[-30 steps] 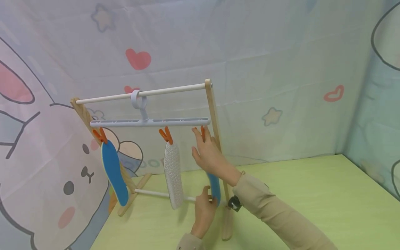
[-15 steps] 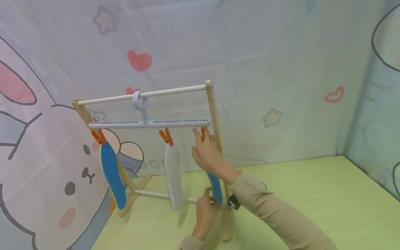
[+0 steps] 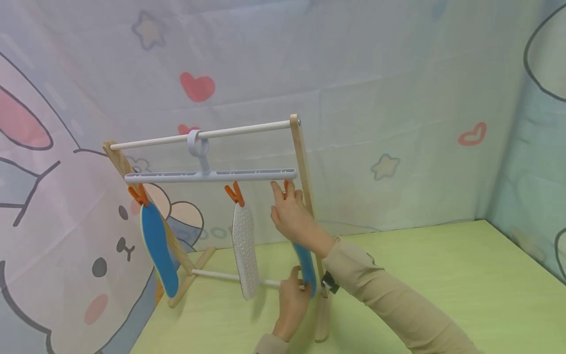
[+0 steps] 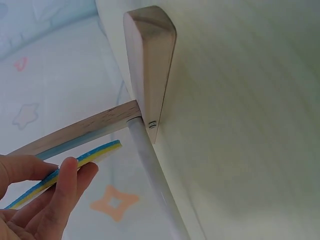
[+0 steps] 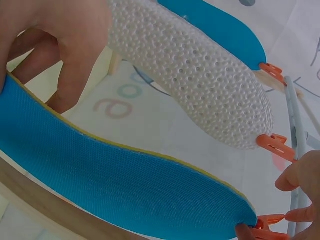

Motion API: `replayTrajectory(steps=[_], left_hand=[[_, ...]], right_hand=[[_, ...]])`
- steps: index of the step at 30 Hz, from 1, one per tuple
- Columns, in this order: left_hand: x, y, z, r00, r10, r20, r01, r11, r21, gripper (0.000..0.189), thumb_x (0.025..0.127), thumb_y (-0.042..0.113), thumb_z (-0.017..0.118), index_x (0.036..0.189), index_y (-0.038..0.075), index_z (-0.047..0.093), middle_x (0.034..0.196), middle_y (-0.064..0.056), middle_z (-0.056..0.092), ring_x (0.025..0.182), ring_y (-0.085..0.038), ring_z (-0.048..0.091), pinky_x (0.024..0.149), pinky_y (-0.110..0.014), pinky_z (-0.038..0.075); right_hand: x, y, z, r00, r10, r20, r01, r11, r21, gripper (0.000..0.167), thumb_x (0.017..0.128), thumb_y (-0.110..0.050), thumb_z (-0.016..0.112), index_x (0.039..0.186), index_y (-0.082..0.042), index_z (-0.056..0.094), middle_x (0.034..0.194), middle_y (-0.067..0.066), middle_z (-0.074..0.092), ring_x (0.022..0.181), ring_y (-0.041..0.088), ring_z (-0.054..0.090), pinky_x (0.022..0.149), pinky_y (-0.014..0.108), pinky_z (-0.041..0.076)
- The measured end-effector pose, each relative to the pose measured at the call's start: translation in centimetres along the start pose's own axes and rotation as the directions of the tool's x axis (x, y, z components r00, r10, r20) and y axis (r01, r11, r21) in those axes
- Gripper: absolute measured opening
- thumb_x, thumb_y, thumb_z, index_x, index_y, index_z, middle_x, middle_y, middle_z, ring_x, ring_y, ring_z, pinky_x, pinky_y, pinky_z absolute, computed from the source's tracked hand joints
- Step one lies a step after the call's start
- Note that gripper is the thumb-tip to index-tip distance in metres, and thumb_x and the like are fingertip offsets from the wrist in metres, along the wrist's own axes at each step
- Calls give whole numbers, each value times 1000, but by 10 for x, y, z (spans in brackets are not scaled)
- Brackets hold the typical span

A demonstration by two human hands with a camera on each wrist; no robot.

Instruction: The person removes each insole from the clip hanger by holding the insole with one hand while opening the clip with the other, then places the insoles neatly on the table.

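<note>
In the head view, the held blue insole is hung close to upright, its long axis tilted between 11 and 12 o'clock, with both hands kept on it or at its end. Its lower end is pinched by the left hand; the orange clip at its top, toward 12 o'clock from there, is met by the curled fingers of the right hand, the nearer one, though how hard it is squeezed cannot be told. The pale hanger bar is seen just above the clip. At 3 o'clock the insole is closely flanked by the wooden upright; at 9 o'clock a gap is left before the white insole. In the left wrist view, the insole is shown edge-on between thumb and fingers, its free end pointed to 2 o'clock, apart from the white lower rod. In the right wrist view, its length is stretched from 10 to 4 o'clock, and its edge is separated from the white insole by open room toward 1 o'clock.
</note>
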State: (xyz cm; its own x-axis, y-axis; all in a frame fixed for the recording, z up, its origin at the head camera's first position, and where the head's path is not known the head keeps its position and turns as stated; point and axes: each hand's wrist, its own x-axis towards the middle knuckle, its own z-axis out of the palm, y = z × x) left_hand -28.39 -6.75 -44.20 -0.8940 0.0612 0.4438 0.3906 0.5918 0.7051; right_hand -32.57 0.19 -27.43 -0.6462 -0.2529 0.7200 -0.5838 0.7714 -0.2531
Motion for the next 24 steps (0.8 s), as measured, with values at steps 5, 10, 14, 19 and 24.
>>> replayTrajectory(steps=[5,10,14,19,24], left_hand=[[-1,1,1,1000,-3,-5,3,1000,-2,33,77,-6,55,109,-9,51,81,-27,66,57,-25,66,45,-16,50],[-2,3,0,1000,-7,7,7,1000,-2,34,77,-6,55,111,-10,50,82,-27,66,57,-26,66,46,-17,51],[-3,5,1,1000,-4,-5,4,1000,9,34,77,-6,56,110,-9,51,81,-26,66,55,-24,66,44,-16,50],[-4,7,1,1000,8,-3,-8,1000,14,32,76,-5,56,108,-8,52,80,-25,66,54,-22,66,44,-14,48],[-5,8,1,1000,23,1,-23,1000,19,30,77,-5,56,107,-6,53,78,-24,67,54,-22,65,45,-14,48]], right_hand=[[2,1,1,1000,-13,-10,12,999,-36,50,85,-11,53,130,2,34,120,33,38,83,37,46,62,35,47],[4,2,1,1000,-19,-7,19,998,-63,49,85,-10,52,129,-1,35,121,31,37,80,36,47,58,33,47],[5,2,1,999,-37,-13,36,994,-105,43,85,-10,52,125,-4,40,117,31,40,77,36,48,55,33,47],[7,2,2,998,-57,-10,54,975,-214,38,84,-11,55,121,-7,46,110,29,44,75,33,50,55,31,49],[8,1,1,996,-83,-15,74,940,-334,34,84,-10,57,115,-10,46,99,25,50,71,30,52,53,27,49]])
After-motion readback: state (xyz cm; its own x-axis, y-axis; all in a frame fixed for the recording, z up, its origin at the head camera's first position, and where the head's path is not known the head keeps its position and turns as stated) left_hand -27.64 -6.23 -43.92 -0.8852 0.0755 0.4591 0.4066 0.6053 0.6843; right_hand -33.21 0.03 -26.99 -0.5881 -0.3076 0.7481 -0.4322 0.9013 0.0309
